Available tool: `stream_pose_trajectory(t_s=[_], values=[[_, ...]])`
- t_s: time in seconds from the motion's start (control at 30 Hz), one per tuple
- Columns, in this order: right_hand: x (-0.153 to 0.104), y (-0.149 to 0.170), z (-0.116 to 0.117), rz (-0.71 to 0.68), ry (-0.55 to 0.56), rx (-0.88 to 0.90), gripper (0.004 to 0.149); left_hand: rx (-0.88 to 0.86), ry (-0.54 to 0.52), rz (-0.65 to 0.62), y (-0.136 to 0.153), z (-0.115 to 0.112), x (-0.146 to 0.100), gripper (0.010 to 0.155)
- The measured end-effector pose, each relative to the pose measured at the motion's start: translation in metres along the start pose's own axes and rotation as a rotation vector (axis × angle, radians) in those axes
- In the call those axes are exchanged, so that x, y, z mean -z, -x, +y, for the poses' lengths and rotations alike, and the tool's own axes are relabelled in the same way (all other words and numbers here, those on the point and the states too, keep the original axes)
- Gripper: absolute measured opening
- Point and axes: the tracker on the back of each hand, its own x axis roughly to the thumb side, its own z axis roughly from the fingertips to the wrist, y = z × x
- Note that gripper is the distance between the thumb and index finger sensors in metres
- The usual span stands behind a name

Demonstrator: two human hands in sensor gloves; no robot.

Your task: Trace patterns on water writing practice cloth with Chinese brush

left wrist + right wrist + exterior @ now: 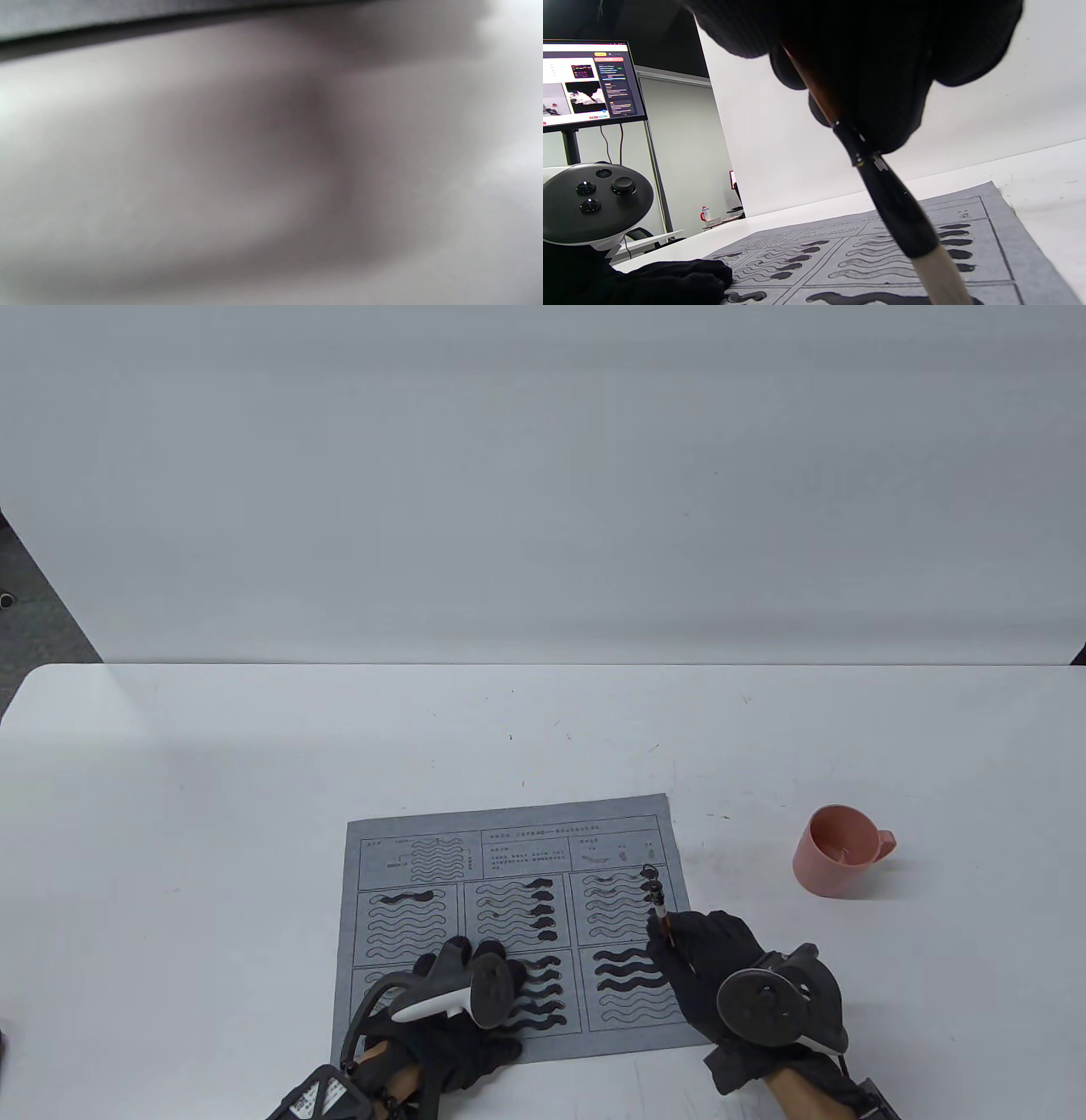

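A grey water writing cloth point(509, 848) printed with boxes of wavy lines lies at the table's near middle; some waves are painted dark. My right hand point(704, 954) grips a Chinese brush point(658, 909) over the cloth's lower right box, its handle end pointing away from me. In the right wrist view the brush point(886, 195) runs down from my fingers point(882, 63) to the cloth point(1009, 254), its pale tuft leaving the bottom edge. My left hand point(462, 984) rests flat on the cloth's lower middle, fingers straight, also seen as my left hand point(683, 279). The left wrist view is only blur.
A pink cup point(836, 853) stands on the white table point(212, 814) to the right of the cloth. A white wall panel rises behind the table. A monitor point(585, 80) on a stand shows in the right wrist view.
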Motion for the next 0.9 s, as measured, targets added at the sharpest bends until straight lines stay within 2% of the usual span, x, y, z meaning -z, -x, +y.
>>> stream_pose_trajectory(t_s=[0.3,0.5,0.9], values=[[-0.0008,-0.0001,-0.0006,-0.006,0.029,0.015,0.04,0.0,0.001,0.0,0.0,0.0001,0.0,0.085],[-0.0007,0.0003,0.0001,-0.004,0.006,0.028,0.04,0.001,0.0,0.001,-0.0001,0.0,0.0,0.085],[-0.0024,0.0008,-0.0075,0.01,0.054,0.101,0.04,0.001,0.0,0.001,-0.0002,-0.0001,0.0002,0.085]])
